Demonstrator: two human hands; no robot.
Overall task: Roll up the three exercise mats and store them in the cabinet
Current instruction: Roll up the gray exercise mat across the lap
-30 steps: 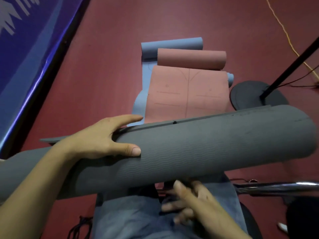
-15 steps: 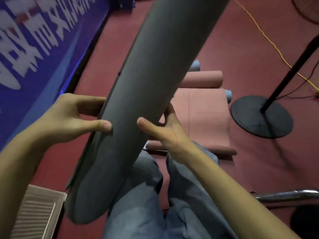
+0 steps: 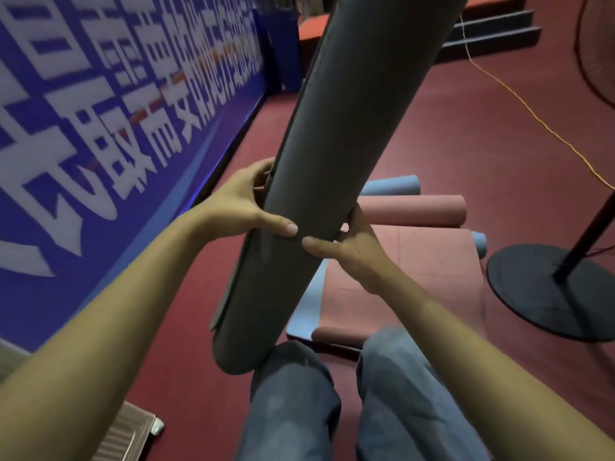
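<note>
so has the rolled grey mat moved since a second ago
Yes. The rolled grey foam mat has swung from lying crosswise to standing nearly upright, its top now rising past the half-rolled pink mat on the floor.

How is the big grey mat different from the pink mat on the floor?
The grey mat is rolled up completely; the pink mat is only partly rolled. Grey is held steeply tilted by the left hand and right hand; pink lies untouched on the floor.

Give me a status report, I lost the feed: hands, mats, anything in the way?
Left hand and right hand both grip the rolled grey mat, tilted on end. Pink mat and blue mat only part rolled on the floor. Fan stand to the right.
</note>
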